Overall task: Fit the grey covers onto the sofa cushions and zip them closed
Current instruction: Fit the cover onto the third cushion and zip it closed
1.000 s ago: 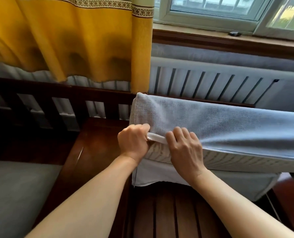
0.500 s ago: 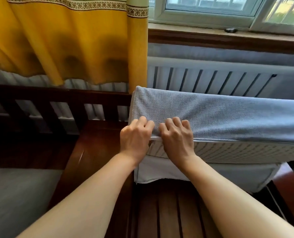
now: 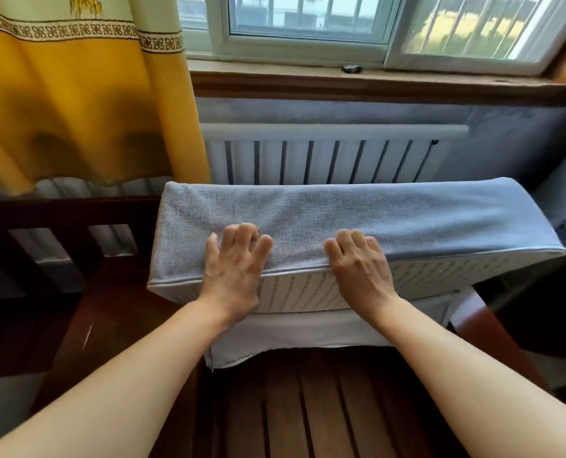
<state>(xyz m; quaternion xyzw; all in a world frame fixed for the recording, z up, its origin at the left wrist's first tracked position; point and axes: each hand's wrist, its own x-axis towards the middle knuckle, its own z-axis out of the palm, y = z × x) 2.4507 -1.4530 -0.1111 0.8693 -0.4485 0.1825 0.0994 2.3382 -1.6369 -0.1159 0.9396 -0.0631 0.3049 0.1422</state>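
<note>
While our left hand point(image 3: 233, 269) lies flat, fingers apart, and our right hand point(image 3: 359, 262) curls over the near edge, we judge the grey cover point(image 3: 341, 213) soft and clingy over a springy cushion point(image 3: 308, 292), best gripped at that piped seam.

Both my forearms bare up to the frame edge, no sleeves in view. My left hand point(image 3: 233, 272) & right hand point(image 3: 361, 267) bare too: short nails, knuckles & tendons showing. No gloves, rings, watch etc. on either wrist.

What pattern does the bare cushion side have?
Pale with thin dark stripes, on the cushion in the head view.
</note>
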